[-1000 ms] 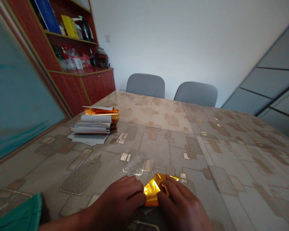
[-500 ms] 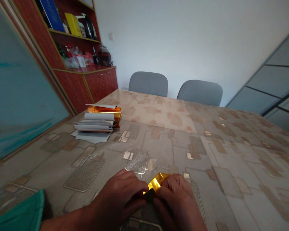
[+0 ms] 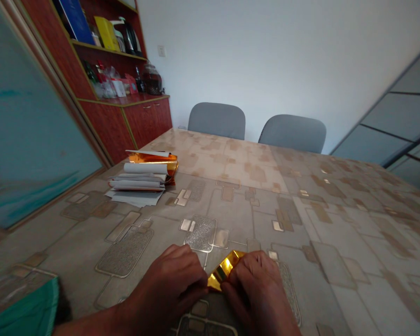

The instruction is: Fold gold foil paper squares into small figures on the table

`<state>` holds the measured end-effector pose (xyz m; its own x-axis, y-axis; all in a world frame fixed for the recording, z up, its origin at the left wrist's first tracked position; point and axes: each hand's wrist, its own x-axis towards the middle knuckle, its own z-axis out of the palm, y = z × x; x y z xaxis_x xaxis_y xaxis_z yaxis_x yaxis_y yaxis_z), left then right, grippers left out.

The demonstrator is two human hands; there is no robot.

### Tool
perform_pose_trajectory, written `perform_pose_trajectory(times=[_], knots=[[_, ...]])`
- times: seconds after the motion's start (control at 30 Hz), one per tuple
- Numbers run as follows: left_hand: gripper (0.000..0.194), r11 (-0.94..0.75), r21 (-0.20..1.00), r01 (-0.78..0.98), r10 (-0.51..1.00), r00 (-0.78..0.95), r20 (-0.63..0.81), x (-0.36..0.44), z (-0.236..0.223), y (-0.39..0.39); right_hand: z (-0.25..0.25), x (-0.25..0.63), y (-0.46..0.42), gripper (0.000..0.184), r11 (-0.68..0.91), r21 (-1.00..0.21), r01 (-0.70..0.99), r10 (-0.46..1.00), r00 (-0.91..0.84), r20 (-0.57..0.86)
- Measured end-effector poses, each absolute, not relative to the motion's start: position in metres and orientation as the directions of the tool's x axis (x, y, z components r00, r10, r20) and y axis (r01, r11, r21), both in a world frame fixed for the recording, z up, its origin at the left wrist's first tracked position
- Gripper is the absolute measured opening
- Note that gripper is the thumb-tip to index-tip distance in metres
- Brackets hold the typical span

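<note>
A small folded piece of gold foil paper [image 3: 224, 269] is held between my two hands, low over the near part of the table. My left hand [image 3: 175, 275] pinches its left end, thumb and fingers pressed together. At its right end, my right hand [image 3: 257, 282] grips the paper with bent fingers and covers that side. Creases and bright reflections show on the strip between the hands. Farther off to the left lies a stack of folded gold-and-grey foil paper sheets [image 3: 143, 179].
The table [image 3: 238, 210] wears a patterned beige cover. Two grey chairs [image 3: 217, 120] stand at its far side, by the white wall. A red-brown cabinet [image 3: 147, 121] with bottles and boxes is at the back left. A green sleeve [image 3: 28, 308] shows at lower left.
My left hand has shifted slightly left, and more of the gold paper shows between my hands. The dark face on the paper's near side has turned to shiny gold.
</note>
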<state>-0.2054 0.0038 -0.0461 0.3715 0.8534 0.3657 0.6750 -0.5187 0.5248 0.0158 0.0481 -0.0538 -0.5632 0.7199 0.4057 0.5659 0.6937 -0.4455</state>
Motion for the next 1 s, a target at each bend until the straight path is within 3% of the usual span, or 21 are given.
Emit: perform_pose_trajectory(times=[0.47, 0.63, 0.8, 1.0], knots=[[0.016, -0.521, 0.46, 0.719, 0.849, 0.379, 0.369, -0.206, -0.042, 0.002, -0.056, 0.016, 0.048, 0.019, 0.702, -0.423, 0.573, 0.712, -0.58, 0.396], [0.023, -0.647, 0.333, 0.686, 0.745, 0.474, 0.47, -0.201, -0.03, -0.001, -0.056, 0.015, 0.048, 0.016, 0.701, -0.407, 0.585, 0.713, -0.586, 0.385], [0.031, -0.774, 0.094, 0.626, 0.56, 0.609, 0.562, -0.196, -0.028, -0.009, -0.055, 0.012, 0.049, 0.016, 0.695, -0.403, 0.596, 0.719, -0.576, 0.387], [0.026, -0.749, 0.074, 0.659, 0.586, 0.605, 0.539, -0.197, -0.036, -0.011, -0.055, 0.013, 0.047, 0.017, 0.697, -0.383, 0.606, 0.716, -0.57, 0.402]])
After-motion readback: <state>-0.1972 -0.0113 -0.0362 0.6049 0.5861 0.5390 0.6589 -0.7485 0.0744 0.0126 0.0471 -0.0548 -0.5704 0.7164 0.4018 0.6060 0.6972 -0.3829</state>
